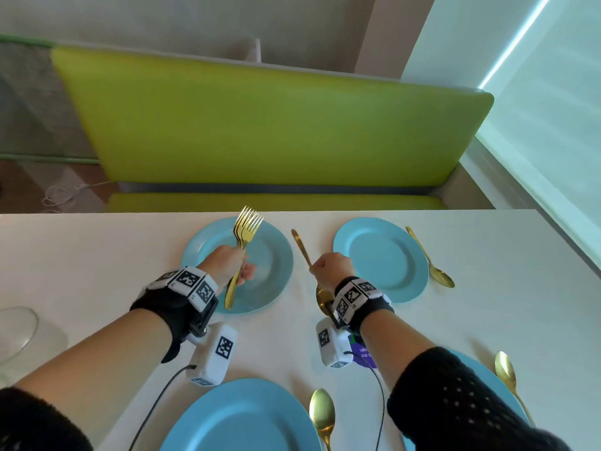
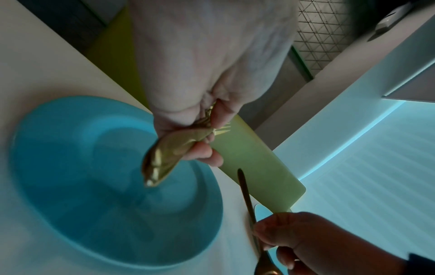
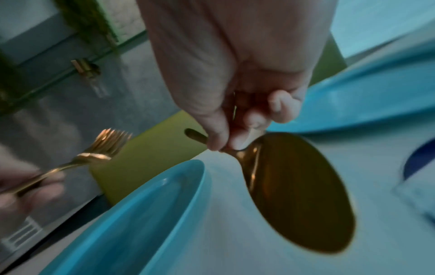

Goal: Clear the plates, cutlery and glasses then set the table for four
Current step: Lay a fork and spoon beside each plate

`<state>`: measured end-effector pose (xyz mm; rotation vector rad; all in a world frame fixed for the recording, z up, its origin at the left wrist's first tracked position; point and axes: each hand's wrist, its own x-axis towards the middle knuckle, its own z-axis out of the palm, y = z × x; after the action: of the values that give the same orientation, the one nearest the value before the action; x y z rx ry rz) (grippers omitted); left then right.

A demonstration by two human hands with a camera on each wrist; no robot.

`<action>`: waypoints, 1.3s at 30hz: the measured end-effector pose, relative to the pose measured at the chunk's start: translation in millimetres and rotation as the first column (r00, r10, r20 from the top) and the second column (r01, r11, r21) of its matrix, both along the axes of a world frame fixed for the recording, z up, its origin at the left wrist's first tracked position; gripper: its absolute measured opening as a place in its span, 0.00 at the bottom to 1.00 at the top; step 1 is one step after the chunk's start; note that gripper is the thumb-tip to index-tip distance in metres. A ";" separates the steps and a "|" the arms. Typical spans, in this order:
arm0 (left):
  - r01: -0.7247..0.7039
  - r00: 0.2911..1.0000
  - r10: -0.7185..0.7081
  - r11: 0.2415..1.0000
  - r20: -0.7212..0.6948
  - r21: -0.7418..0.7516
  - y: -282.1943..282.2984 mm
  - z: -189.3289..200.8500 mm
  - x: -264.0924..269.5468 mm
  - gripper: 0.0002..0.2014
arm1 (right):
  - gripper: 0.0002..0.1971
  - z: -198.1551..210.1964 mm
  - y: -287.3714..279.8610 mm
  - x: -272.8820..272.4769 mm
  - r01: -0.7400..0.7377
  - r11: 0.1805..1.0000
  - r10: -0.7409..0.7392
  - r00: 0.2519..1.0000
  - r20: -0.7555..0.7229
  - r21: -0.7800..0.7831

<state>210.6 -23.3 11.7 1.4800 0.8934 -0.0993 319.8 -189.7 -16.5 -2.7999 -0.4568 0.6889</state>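
Right hand partly hides gold spoon.

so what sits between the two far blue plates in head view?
In the head view, the right hand holds a gold spoon between the far left plate and the far right plate; otherwise only bare white table.

Daylight enters from the right through a pale blind, where a thin bright strip glares. The head view is evenly bright and fairly sharp; the white counter carries only soft shadows, and its far edge bows from the wide lens. Both wrist views are dimmer and bluish. The left hand fills its view, pale and soft. The right wrist view is smeared by motion blur, with the gold spoon dark and its edges fuzzy.
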 end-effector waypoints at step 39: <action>0.073 0.997 -0.072 0.997 -0.023 0.024 11.7 -22.8 19.5 0.11 | 0.12 -14.6 49.5 9.2 0.276 0.929 -0.274 0.961 -0.046 0.247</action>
<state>230.0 -11.7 -11.1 1.5374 0.8615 -0.1591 329.0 -140.2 -31.1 -2.5486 -0.1309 0.5414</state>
